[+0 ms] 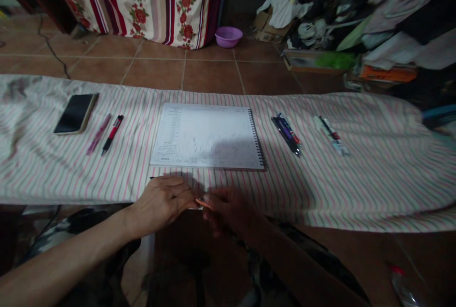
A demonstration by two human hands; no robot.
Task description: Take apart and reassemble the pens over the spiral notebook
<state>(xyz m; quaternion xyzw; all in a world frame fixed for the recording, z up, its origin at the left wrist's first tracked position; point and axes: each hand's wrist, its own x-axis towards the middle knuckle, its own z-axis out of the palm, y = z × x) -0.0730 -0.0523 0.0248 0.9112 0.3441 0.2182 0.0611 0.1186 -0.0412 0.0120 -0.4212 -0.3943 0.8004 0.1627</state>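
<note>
My left hand [164, 201] and my right hand [228, 208] meet at the near edge of a low surface covered with a striped cloth [374, 174]. Between their fingertips sits a small orange object [204, 203], thin like a pen or pencil; both hands pinch it, fingers curled. Just beyond the hands lies an open spiral notebook [206, 136] with a printed table on its left part.
A phone [75, 113] lies at the left, with a purple pen [99, 134] and a red-black pen [112, 134] beside it. Right of the notebook lie blue pens [287, 134] and white pens [331, 135]. A purple bowl [228, 36] and piled clutter [338, 17] sit on the tiled floor beyond.
</note>
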